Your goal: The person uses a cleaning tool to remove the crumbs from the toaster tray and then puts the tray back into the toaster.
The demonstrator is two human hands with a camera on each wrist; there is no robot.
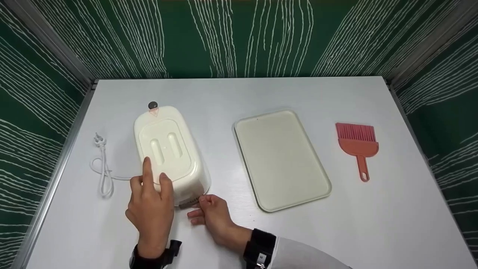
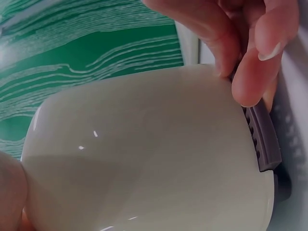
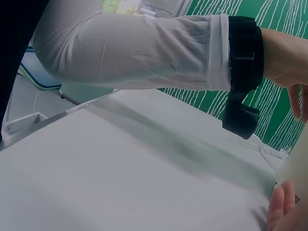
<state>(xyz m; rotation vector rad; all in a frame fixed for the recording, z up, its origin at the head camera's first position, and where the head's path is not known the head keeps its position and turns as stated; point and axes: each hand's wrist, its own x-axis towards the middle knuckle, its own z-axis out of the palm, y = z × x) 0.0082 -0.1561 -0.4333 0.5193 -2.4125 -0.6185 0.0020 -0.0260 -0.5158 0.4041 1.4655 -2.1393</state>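
Note:
A cream toaster (image 1: pixel 194 164) with a closed lid stands at the left of the white table. My left hand (image 1: pixel 151 207) rests on its near end, index finger stretched along the lid and thumb at the corner. Low on that same end, a dark grey crumb tray (image 2: pixel 265 137) with a ridged edge shows in the left wrist view. My right hand (image 1: pixel 216 216) pinches this edge between thumb and fingers, its other fingers loosely bent. The right wrist view catches only a few fingertips (image 3: pixel 281 204) of the right hand beside the toaster.
A white power cord (image 1: pixel 104 173) with its plug lies bundled left of the toaster. Right of it is a flat pale tray (image 1: pixel 280 160). Farther right lies a red hand brush (image 1: pixel 358 147). Green walls with white streaks (image 1: pixel 239 41) enclose the table at the back and sides.

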